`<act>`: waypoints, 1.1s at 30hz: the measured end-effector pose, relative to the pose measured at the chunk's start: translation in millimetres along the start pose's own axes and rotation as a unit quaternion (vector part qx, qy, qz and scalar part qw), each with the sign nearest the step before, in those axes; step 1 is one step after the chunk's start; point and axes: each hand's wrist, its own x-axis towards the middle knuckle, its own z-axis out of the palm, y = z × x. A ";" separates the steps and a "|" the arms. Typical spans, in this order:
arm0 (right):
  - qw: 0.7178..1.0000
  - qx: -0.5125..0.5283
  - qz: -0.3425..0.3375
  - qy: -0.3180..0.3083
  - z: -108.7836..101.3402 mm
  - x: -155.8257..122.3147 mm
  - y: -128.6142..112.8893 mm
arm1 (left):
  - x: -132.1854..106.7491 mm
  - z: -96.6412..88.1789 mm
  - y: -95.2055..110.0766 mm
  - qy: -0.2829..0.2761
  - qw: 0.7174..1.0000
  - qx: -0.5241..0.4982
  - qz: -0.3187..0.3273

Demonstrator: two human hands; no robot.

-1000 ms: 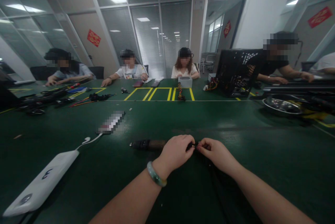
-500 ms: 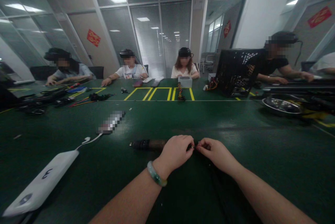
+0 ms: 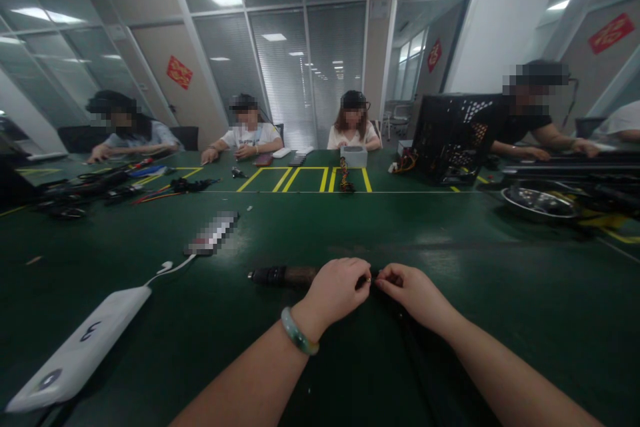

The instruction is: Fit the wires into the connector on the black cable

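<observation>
A dark green tabletop (image 3: 320,227) fills the lower view, with yellow lines marked across its far half. 4 other people sit along its far and right edges, their hands well apart from the person's own. A black perforated case (image 3: 453,137) stands at the far right. A white power bank (image 3: 80,350) lies near the left edge, and its white cable (image 3: 167,268) runs up to a blurred flat device (image 3: 213,234). A round metal dish (image 3: 540,204) sits at the right, beyond the case.

Near the person's edge, at the middle, a dark tool (image 3: 285,274) lies on its side across the tabletop. The left hand (image 3: 335,294) is clenched over its right end, hiding that part. The right hand (image 3: 413,290) meets it just beside, thumb and forefinger pinched on a tiny piece (image 3: 373,278) at the tool's tip; what that piece is, too small to tell. A pale green bracelet (image 3: 297,334) circles the left wrist.
</observation>
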 end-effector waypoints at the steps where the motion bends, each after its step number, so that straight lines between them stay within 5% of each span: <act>1: 1.000 0.000 -0.001 0.001 0.3 0.0 0.6 | -0.1 0.0 -0.3 0.000 1.000 -0.001 0.001; 33: 1.000 -0.001 0.004 0.004 -0.4 -0.6 -3.3 | 0.2 3.0 0.0 0.009 1.000 -0.007 -0.011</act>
